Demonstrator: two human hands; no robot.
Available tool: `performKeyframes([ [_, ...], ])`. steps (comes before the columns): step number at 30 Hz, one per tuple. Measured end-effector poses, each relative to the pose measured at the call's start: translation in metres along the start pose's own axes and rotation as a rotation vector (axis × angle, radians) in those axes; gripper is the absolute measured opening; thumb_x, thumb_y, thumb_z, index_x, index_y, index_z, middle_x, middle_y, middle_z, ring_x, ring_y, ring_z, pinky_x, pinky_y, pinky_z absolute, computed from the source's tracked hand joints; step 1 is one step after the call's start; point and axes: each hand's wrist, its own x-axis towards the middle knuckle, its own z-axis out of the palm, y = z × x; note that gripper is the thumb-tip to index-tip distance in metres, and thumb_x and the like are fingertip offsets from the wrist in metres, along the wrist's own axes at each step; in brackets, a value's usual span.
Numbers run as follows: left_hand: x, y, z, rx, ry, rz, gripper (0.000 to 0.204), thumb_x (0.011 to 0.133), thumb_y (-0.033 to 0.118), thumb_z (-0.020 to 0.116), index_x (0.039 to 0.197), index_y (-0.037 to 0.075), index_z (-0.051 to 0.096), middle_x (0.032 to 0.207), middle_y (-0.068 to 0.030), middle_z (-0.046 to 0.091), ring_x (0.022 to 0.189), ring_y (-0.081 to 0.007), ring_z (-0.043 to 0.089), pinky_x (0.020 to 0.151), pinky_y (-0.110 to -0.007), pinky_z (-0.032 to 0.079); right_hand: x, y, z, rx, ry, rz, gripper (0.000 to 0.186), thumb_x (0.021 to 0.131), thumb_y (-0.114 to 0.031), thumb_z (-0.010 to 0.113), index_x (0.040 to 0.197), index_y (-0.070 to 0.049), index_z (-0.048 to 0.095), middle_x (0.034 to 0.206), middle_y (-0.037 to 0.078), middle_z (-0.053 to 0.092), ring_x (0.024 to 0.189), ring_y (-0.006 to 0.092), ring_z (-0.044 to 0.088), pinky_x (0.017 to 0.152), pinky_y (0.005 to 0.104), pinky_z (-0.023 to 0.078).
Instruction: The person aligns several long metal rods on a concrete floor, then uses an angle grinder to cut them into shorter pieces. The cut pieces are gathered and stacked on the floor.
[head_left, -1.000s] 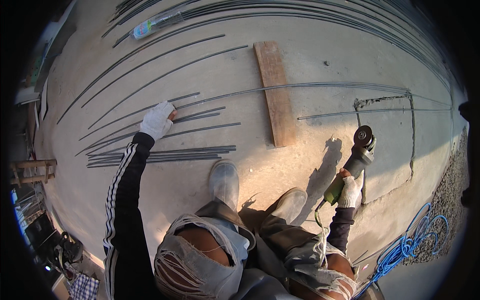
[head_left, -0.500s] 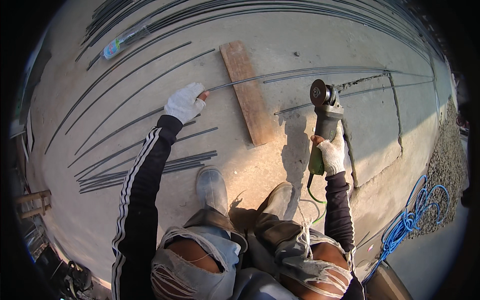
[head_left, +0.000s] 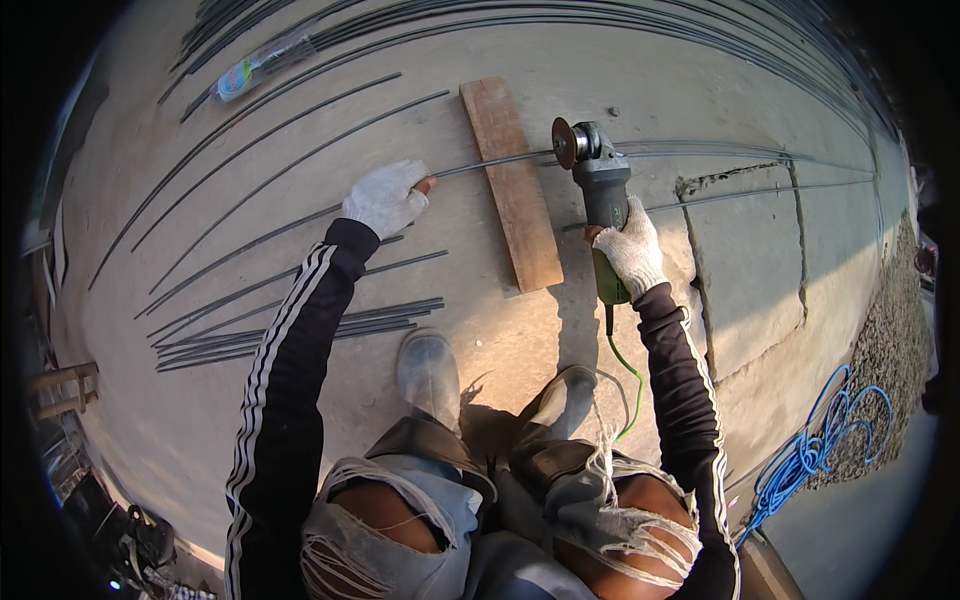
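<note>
"Which step were we on?"

"Lining the grinder (head_left: 605,192) up with the rod (head_left: 463,168) across the plank (head_left: 512,195), we judged. Our left hand (head_left: 385,197) held the rod left of the plank, fingers closed; our right hand (head_left: 632,248) gripped the grinder right of it."

"And next?"

"We reckoned that called for a steady rod; we couldn't tell whether the disc (head_left: 564,143) touched it."

"Room?"

"The disc hung just past the plank's right edge; we had floor (head_left: 505,320) off its near end."
</note>
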Motion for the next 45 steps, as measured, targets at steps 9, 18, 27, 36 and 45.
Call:
performKeyframes([
  [9,0.001,-0.001,0.001,0.049,-0.054,-0.038,0.036,0.102,0.036,0.067,0.117,0.004,0.075,0.121,-0.0202,0.075,0.110,-0.0404,0.071,0.095,-0.047,0.058,-0.003,-0.011,0.006,-0.050,0.003,0.016,0.040,0.078,-0.009,0.082,0.113,-0.005,0.062,0.093,0.008,0.072,0.081,0.0184,0.067,0.076,0.0350,0.055],
  [18,0.001,0.003,-0.005,0.052,-0.072,-0.047,0.036,0.102,0.036,0.067,0.116,0.004,0.075,0.121,-0.0208,0.075,0.112,-0.0404,0.070,0.096,-0.047,0.057,0.000,-0.004,0.007,-0.065,0.000,-0.001,0.053,0.074,-0.025,0.087,0.115,-0.004,0.061,0.098,0.016,0.073,0.086,0.0299,0.071,0.080,0.0405,0.057],
  [27,0.001,0.006,-0.007,0.060,-0.099,-0.082,0.039,0.103,0.038,0.066,0.119,0.004,0.075,0.125,-0.0203,0.074,0.116,-0.0395,0.069,0.100,-0.046,0.056,-0.002,-0.005,0.007,-0.055,-0.016,0.027,0.054,0.075,-0.025,0.087,0.116,-0.003,0.060,0.098,0.016,0.072,0.086,0.0277,0.071,0.080,0.0401,0.057],
  [36,0.001,0.007,-0.009,0.036,-0.080,-0.038,0.038,0.103,0.037,0.065,0.118,0.004,0.074,0.122,-0.0204,0.074,0.112,-0.0409,0.070,0.097,-0.047,0.057,-0.002,-0.007,0.007,-0.079,-0.008,0.038,0.053,0.074,-0.023,0.086,0.116,-0.004,0.060,0.098,0.016,0.072,0.085,0.0281,0.071,0.081,0.0399,0.057],
  [45,0.003,0.005,-0.006,0.008,-0.118,-0.065,0.037,0.104,0.037,0.063,0.115,0.003,0.073,0.115,-0.0217,0.074,0.106,-0.0424,0.070,0.092,-0.049,0.057,-0.001,-0.008,0.005,-0.118,0.010,0.017,0.047,0.076,-0.017,0.081,0.116,-0.003,0.060,0.096,0.017,0.072,0.086,0.0316,0.072,0.081,0.0419,0.057],
])
